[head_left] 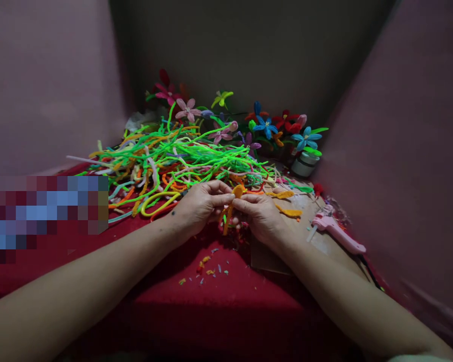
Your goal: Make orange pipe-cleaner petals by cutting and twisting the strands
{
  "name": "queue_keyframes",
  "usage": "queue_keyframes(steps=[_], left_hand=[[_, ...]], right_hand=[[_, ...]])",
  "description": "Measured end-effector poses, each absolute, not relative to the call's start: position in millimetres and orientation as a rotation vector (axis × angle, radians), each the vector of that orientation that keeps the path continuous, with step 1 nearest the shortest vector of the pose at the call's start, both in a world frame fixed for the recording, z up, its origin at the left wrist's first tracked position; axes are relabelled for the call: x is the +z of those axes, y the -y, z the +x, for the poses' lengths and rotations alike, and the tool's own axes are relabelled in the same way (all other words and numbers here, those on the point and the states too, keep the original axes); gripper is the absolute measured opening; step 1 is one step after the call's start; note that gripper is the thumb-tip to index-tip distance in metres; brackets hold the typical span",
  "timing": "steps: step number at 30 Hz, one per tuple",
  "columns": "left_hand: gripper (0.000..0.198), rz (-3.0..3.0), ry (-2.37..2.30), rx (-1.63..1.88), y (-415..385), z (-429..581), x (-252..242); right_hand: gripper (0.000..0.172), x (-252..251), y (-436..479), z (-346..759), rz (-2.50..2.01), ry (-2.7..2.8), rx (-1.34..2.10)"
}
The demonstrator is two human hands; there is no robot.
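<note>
An orange pipe cleaner point(237, 191) is pinched between both hands over the red cloth, its top bent into a small loop and an end hanging below the fingers. My left hand point(202, 203) is closed on it from the left, thumb and fingertips together. From the right, my right hand point(262, 216) grips the same piece, its fingertips touching those of the left. Just beyond the right hand lie two shaped orange pipe-cleaner petals point(290, 212). Part of the held piece is hidden by the fingers.
A tangled heap of pipe cleaners point(207, 156) spreads behind my hands. Finished pipe-cleaner flowers point(265, 126) stand at the back, near a small white pot point(305, 165). To the right, a pink glue gun point(337, 229) lies on cardboard point(272, 259). Fluff scraps point(204, 264) dot the red cloth point(162, 281).
</note>
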State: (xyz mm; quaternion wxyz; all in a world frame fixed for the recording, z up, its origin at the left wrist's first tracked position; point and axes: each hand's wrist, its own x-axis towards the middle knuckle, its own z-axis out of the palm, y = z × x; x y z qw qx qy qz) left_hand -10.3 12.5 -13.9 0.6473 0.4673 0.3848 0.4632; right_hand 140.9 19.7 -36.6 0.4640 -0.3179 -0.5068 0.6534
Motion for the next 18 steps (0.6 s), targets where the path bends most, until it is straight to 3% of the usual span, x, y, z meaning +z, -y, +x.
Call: queue_keyframes(steps=[12, 18], left_hand=[[0.028, 0.928, -0.748, 0.797, -21, -23, -7], [0.019, 1.410, -0.951, 0.886, -14, -18, 4]], right_hand=[[0.026, -31, -17, 142, -0.871, 1.454, 1.563], [0.027, -29, -13, 140, -0.909, 1.447, 1.615]])
